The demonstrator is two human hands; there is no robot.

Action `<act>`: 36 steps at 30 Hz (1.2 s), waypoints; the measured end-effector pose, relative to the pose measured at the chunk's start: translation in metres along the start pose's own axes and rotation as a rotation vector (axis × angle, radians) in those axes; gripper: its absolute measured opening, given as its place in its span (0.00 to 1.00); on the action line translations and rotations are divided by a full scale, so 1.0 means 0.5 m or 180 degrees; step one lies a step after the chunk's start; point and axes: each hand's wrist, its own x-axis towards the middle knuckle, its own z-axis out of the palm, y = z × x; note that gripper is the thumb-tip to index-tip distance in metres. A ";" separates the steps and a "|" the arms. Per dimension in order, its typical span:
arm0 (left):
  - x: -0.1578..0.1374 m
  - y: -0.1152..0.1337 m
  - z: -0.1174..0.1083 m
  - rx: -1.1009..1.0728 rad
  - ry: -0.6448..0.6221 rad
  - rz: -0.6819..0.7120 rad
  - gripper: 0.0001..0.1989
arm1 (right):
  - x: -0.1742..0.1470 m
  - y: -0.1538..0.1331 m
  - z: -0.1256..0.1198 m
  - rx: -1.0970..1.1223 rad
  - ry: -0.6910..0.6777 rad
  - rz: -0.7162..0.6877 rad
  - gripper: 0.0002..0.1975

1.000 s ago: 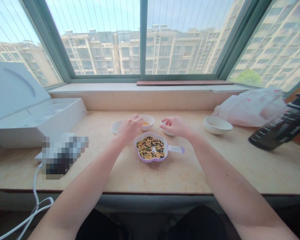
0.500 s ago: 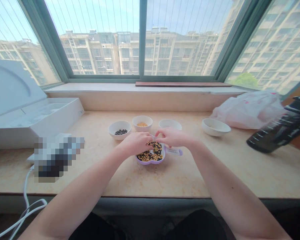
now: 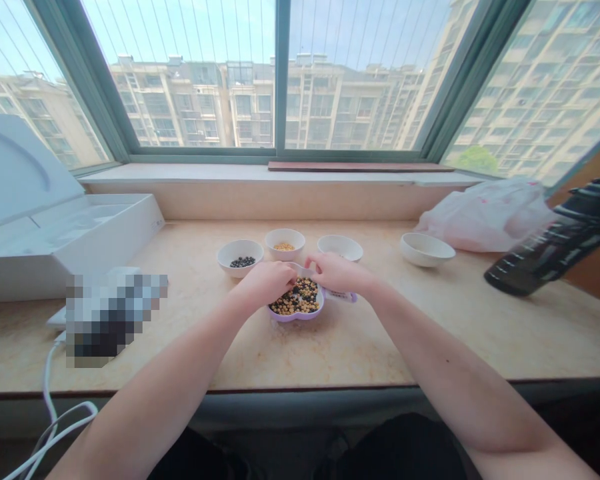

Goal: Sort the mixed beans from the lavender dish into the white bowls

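A lilac-rimmed, lobed dish with mixed black and yellow beans rests on the counter between my hands. My left hand is at its left side, fingers curled together at the beans; whatever is between the fingertips is hidden. My right hand is closed at the far right rim, thumb and fingers bent round the dish's edge. Beneath it, a purple strip with a printed label sticks out to the right. Behind stand a white bowl of black beans and another white bowl of yellow beans.
A third white bowl is behind my right hand, and a fourth bowl farther right. A plastic bag and a dark bottle occupy the right side. At left are an open white box, a blurred object and a white cable.
My left hand has moved left, away from my right hand, showing more of the dish's far rim. The beans lie more spread, covering most of the bare patch. The view has shifted slightly.
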 end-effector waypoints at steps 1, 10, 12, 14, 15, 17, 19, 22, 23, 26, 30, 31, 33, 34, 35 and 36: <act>0.000 0.001 0.001 0.0003 0.0015 -0.0021 0.14 | 0.000 0.000 0.001 -0.0006 0.0004 -0.0013 0.15; -0.002 0.000 0.003 -0.0111 0.0301 0.0160 0.12 | 0.001 0.000 0.002 0.0065 0.0061 0.0010 0.12; -0.005 -0.005 -0.003 -0.0276 0.0410 0.0078 0.12 | 0.000 0.000 0.002 0.0066 0.0049 0.0023 0.12; -0.007 -0.012 -0.011 -0.0560 0.0564 -0.0050 0.11 | 0.000 0.000 0.003 0.0060 0.0025 0.0036 0.11; -0.007 -0.018 -0.014 -0.0746 0.0653 -0.0113 0.11 | -0.001 0.000 0.003 0.0057 0.0017 0.0034 0.11; -0.003 -0.029 -0.016 -0.1142 0.0835 -0.0276 0.11 | -0.002 -0.001 0.003 0.0067 0.0024 0.0026 0.11; 0.002 -0.040 -0.013 -0.1452 0.1018 -0.0502 0.12 | -0.003 -0.003 0.001 0.0084 0.0045 0.0011 0.11; 0.010 -0.049 0.000 -0.1509 0.1271 -0.0671 0.12 | -0.003 -0.006 -0.005 0.0055 0.0129 -0.0015 0.12; 0.012 -0.050 0.004 -0.1420 0.1291 -0.0651 0.12 | -0.002 -0.005 -0.008 0.0024 0.0221 -0.0022 0.12; 0.018 -0.049 0.011 -0.1013 0.1168 -0.0530 0.12 | 0.006 0.007 -0.012 -0.0065 0.0769 -0.0008 0.14; 0.037 -0.049 0.010 -0.0530 0.0984 -0.0328 0.13 | 0.022 0.039 -0.004 -0.0164 0.1046 0.0318 0.18; 0.043 -0.050 0.009 -0.0439 0.0934 -0.0258 0.14 | 0.025 0.046 -0.001 -0.0164 0.0983 0.0407 0.20; 0.054 -0.051 0.011 -0.0301 0.0806 -0.0150 0.14 | 0.027 0.055 0.000 -0.0217 0.0803 0.0550 0.19; 0.059 -0.051 0.012 -0.0255 0.0748 -0.0122 0.14 | 0.027 0.056 -0.002 -0.0272 0.0707 0.0575 0.18; 0.062 -0.051 0.014 -0.0228 0.0707 -0.0113 0.14 | 0.025 0.057 -0.005 -0.0345 0.0619 0.0573 0.16; 0.064 -0.051 0.015 -0.0217 0.0687 -0.0116 0.14 | 0.023 0.056 -0.009 -0.0420 0.0544 0.0549 0.14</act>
